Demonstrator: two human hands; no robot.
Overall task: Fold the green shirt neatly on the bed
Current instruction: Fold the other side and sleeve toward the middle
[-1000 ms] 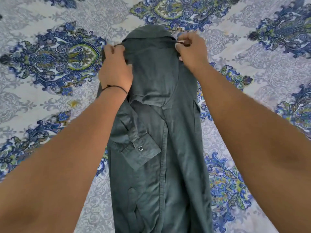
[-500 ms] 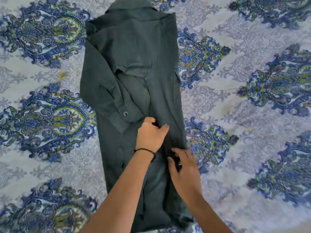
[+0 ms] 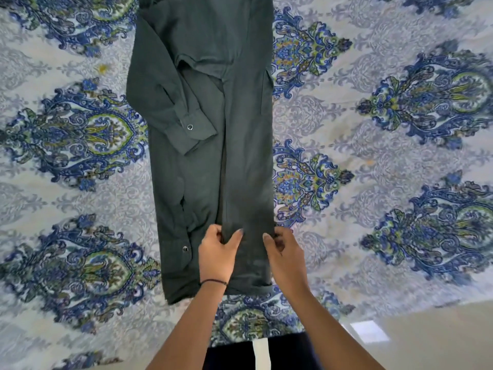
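The green shirt [image 3: 205, 161] lies lengthwise on the bed [image 3: 373, 161], a dark narrow strip with both sides folded inward; on its left a sleeve runs down to a cuff [image 3: 194, 134] with a snap button; near the hem the left hand [image 3: 217, 256] pinches the inner edge of the right-hand fold in closed fingers; the right hand [image 3: 284, 256] grips its outer edge likewise

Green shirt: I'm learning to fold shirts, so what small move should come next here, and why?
Probably lift the lower part and carry it up toward the collar end. The green shirt already lies as a narrow strip with a sleeve folded in, and the left hand and right hand pinch its fabric near the hem.
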